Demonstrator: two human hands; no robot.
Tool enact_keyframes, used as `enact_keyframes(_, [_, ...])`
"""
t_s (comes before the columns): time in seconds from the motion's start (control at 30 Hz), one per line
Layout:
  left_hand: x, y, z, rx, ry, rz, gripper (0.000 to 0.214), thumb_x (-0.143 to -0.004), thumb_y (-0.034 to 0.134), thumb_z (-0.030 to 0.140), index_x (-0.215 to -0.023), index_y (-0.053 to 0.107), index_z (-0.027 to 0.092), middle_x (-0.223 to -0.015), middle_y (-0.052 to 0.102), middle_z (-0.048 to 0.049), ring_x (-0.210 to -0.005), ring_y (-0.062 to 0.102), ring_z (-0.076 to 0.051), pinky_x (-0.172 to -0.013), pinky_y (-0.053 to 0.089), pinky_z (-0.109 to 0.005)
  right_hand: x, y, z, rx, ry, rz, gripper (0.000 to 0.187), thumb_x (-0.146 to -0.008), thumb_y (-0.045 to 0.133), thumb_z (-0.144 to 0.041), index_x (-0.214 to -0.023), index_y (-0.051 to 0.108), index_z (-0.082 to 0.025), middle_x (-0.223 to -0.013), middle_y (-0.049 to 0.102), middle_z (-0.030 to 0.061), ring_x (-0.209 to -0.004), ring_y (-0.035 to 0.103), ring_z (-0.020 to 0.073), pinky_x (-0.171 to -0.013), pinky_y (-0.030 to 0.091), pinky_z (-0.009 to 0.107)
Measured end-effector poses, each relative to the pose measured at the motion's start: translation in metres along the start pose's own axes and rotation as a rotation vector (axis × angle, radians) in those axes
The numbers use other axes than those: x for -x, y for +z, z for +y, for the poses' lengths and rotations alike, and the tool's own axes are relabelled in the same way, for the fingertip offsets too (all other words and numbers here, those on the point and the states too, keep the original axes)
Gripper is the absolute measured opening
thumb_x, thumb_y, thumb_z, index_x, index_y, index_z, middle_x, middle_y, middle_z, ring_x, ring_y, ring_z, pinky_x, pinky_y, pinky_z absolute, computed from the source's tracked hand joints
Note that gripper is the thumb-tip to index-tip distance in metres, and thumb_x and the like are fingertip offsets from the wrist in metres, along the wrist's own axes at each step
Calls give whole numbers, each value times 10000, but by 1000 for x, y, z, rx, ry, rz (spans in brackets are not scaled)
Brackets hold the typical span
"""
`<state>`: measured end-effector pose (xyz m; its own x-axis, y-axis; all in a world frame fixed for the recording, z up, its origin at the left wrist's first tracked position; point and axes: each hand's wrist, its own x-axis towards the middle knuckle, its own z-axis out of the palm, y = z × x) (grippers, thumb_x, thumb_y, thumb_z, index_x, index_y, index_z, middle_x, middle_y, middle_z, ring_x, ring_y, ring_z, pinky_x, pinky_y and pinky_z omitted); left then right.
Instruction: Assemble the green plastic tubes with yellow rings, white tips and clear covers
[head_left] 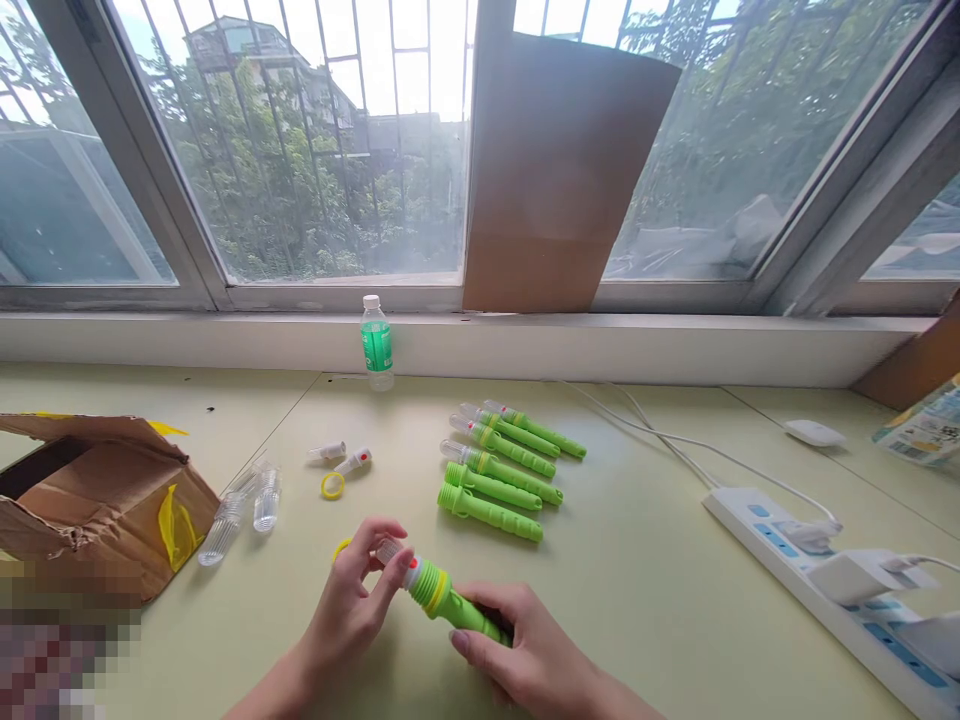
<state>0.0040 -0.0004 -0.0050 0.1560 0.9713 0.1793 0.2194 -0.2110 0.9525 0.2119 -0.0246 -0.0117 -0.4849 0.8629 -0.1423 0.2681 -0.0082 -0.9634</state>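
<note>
My right hand (pixel 517 650) grips the ribbed handle of a green plastic flashlight (pixel 450 598) low in the middle of the view. My left hand (pixel 356 600) pinches the small white part with a red dot (pixel 401 562) at the flashlight's head, just above a yellow ring. A yellow ring (pixel 341 548) peeks out behind my left fingers. Several more green flashlights (pixel 499 465) lie in a row on the table beyond my hands. Loose small parts lie to the left: two white pieces (pixel 341 457), a yellow ring (pixel 333 486) and clear plastic caps (pixel 244 505).
A torn cardboard box (pixel 90 500) sits at the left. A green-labelled bottle (pixel 376 345) stands by the window sill. A white power strip (pixel 832 570) with plugs and cables lies at the right. Brown cardboard (pixel 562 170) leans against the window.
</note>
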Motion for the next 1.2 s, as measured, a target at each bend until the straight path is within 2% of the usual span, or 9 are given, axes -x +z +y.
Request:
enact_keyframes(0.13, [-4,0,3,230,-167,-4,274,-827,605,400,-981,495,201,-712,559,33,-654,558,-116,-619,476,-225,-1,2,4,-96,31,58,220,-834,574,-320,-1007,532,-191,-692,468,-60,-394,417,47,-374,348,178])
enact_keyframes(0.3, [-9,-2,3,285,-221,-36,274,-779,672,382,-903,546,173,-704,583,24,-652,557,-107,-624,475,-216,1,2,5,-147,37,61,165,-840,575,-307,-910,473,-198,-700,487,-68,-384,406,35,-363,350,168])
enact_keyframes(0.47, [-9,-3,2,305,-217,-60,285,-784,670,369,-957,548,178,-769,628,0,-690,571,-120,-663,487,-239,0,1,1,-164,45,53,161,-861,552,-332,-866,494,-182,-686,495,-61,-391,430,41,-376,350,173])
enact_keyframes(0.73, [-9,-5,6,355,-215,-120,377,-783,669,352,-1079,498,192,-892,662,-45,-753,616,-155,-703,501,-284,3,2,3,-175,50,30,273,-895,498,-437,-913,533,-167,-716,571,-23,-427,470,59,-407,346,182])
enact_keyframes(1.2, [-4,1,14,370,-185,-61,373,-771,668,389,-1045,518,185,-819,600,-18,-711,571,-137,-641,503,-266,2,2,4,-178,-35,-27,349,-930,425,-491,-928,520,-156,-752,591,4,-479,469,66,-464,360,195])
